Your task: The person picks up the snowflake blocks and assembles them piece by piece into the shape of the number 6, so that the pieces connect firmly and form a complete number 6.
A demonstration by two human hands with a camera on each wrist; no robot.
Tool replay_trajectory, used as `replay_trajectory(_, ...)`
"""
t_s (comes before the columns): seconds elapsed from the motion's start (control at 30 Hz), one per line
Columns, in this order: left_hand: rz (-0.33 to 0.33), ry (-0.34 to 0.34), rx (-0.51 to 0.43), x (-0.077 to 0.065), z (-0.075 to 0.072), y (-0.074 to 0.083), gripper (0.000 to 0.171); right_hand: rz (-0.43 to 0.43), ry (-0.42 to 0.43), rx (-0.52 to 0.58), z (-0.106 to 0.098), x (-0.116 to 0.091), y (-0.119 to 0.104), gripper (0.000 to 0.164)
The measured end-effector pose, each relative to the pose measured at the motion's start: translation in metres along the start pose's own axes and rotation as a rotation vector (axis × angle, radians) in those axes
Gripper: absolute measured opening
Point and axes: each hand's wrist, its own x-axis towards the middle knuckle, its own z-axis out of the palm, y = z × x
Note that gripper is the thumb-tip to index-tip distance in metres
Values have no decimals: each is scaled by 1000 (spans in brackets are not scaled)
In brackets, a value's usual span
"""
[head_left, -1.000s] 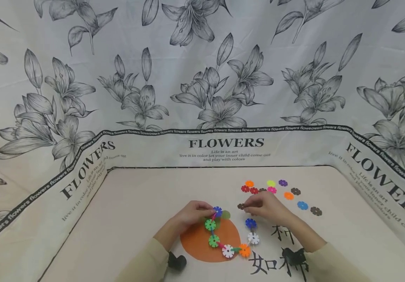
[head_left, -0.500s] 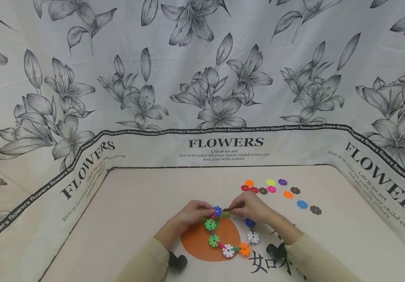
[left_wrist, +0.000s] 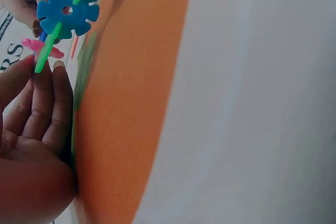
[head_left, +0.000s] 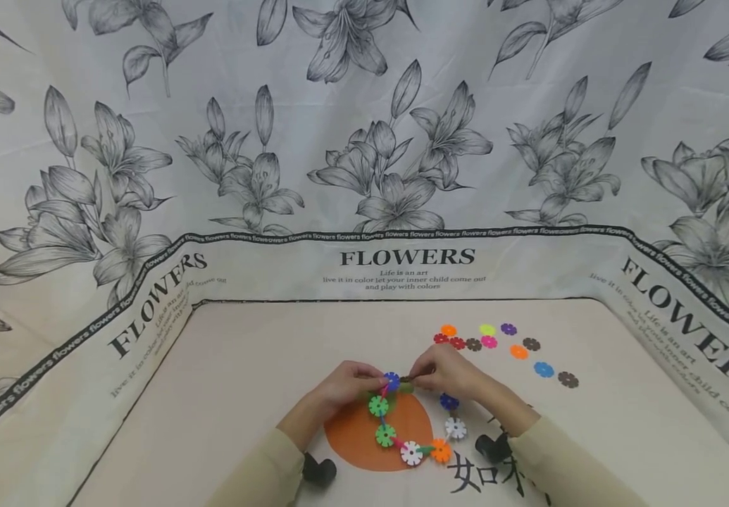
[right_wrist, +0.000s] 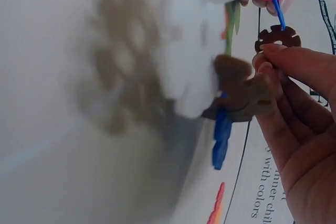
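My left hand [head_left: 350,382] pinches the end of a chain of slotted snowflake discs by a blue disc [head_left: 392,381]. A pink disc [left_wrist: 42,47] joins it there in the left wrist view. From it the chain loops down through green discs [head_left: 379,405], a white disc [head_left: 411,453] and an orange disc [head_left: 441,451]. It comes up on the right to a dark blue disc [head_left: 449,401] below my other hand. Between thumb and fingertips my right hand [head_left: 449,371] pinches a brown disc [right_wrist: 278,36], its edge right at the blue disc's edge.
Loose discs lie at the back right, among them a yellow disc [head_left: 487,329], a purple disc [head_left: 508,329] and a light blue disc [head_left: 544,369]. A printed orange circle [head_left: 345,436] and black characters [head_left: 473,472] mark the cloth. Patterned fabric [head_left: 402,267] rises behind.
My right hand has carried the brown disc leftward to the blue disc at the chain's end. My left hand has stayed in place.
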Motion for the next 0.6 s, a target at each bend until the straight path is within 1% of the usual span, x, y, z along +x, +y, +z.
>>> replay_trajectory(0.13,3,1,2,0,0,1,19,-50,-1,-55,-1,3,-7,6)
replay_trajectory(0.23,-10,2,5,-2,0,-1,18,-88,-11,-96,1,6,-11,5)
replay_trajectory(0.3,-18,9,13,-4,0,-2,17,-133,-24,-118,3,7,-14,6)
replay_trajectory(0.4,-32,12,7,-5,1,-4,16,-164,-56,-146,6,9,-18,6)
replay_trajectory(0.47,-25,13,3,-5,1,-3,15,-169,-60,-175,6,11,-20,6)
replay_trajectory(0.6,-5,7,5,-3,1,-1,15,-138,-54,-223,4,15,-23,6)
